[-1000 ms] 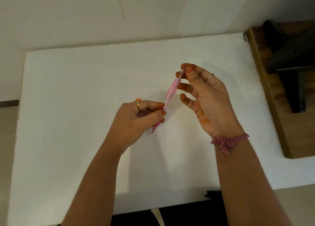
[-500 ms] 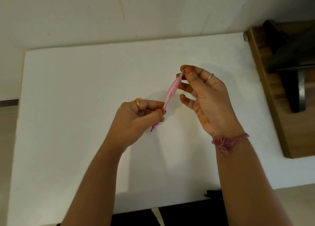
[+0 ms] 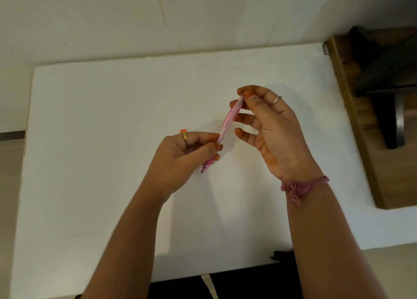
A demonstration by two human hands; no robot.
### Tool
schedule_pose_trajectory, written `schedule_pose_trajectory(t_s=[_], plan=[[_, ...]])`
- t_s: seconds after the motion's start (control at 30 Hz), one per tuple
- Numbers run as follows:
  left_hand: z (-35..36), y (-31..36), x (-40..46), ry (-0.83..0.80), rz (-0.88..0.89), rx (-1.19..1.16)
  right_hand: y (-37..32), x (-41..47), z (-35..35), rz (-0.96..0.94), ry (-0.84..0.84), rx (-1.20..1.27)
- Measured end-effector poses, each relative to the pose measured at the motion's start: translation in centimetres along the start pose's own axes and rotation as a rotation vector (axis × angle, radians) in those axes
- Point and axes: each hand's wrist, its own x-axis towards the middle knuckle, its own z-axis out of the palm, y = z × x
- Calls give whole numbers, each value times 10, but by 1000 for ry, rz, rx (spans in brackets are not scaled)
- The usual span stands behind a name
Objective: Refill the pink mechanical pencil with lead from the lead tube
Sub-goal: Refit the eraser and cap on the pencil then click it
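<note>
The pink mechanical pencil (image 3: pixel 228 122) is held slanted above the white table (image 3: pixel 90 141), tip pointing down-left and cap end up-right. My left hand (image 3: pixel 180 161) grips its lower barrel near the tip between thumb and fingers. My right hand (image 3: pixel 268 129) pinches the pencil's top end between thumb and forefinger, its other fingers spread. A small orange thing (image 3: pixel 183 131) peeks out just behind my left hand's knuckles; what it is I cannot tell. No lead tube is clearly visible.
A wooden surface (image 3: pixel 352 118) with a dark object (image 3: pixel 388 77) on it adjoins the table's right edge. A white wall rises behind the table. Dark cloth (image 3: pixel 248 283) lies below the table's near edge.
My right thumb and forefinger have closed down over the pencil's top end. The pencil and my left hand have hardly moved.
</note>
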Motion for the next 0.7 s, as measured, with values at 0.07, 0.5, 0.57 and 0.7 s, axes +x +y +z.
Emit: schedule_pose_trajectory(t_s=[0.07,0.5,0.57,0.7], plan=[[2,-1,0,-3,6,1,1,0,1,-6,0,-22],[17,-3,0,77,85,67,1,0,13,-81,45,-178],[21,-3,0,103,91,64,0,0,15,-92,47,-191],[27,-6,0,159,111,60,-1,-1,16,-100,60,-199]])
